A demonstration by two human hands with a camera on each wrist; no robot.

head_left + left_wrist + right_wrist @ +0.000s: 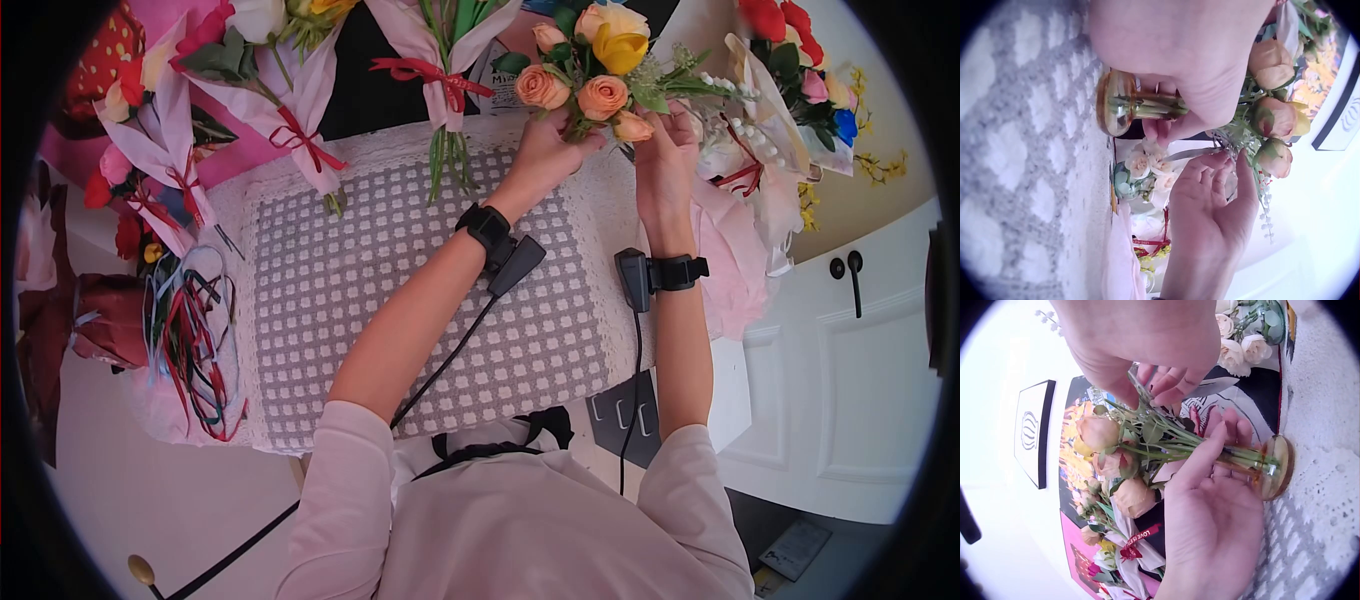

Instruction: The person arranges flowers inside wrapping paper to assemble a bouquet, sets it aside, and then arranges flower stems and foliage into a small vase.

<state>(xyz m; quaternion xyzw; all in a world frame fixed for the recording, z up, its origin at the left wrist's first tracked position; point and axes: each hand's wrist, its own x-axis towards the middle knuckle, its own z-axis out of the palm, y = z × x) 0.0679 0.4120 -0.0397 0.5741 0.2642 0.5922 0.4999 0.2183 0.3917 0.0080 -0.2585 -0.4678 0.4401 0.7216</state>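
An amber glass vase (pixel 1275 467) with a round flat base stands on the cloth at the far side, stems inside. My left hand (pixel 550 160) holds it round its neck, thumb and fingers wrapped about the glass. Peach roses (pixel 603 97) and a yellow tulip-like bloom (pixel 621 48) spread above that hand. Just right of them, my right hand (pixel 665 160) pinches a thin sprig (pixel 1233 142) with fine foliage among the stems. A grey, pointed, leaf-like piece (pixel 1213 387) sticks out past its fingers; I cannot tell what it is.
A grey-and-white checked cloth (pixel 430 300) covers the table. Wrapped bouquets (pixel 300 140) with red ribbons line the left and back. Loose ribbons (pixel 190 340) hang at the left edge. Further flowers (pixel 810 75) stand at the right, near a white door (pixel 850 380). Wrist-camera cables trail down.
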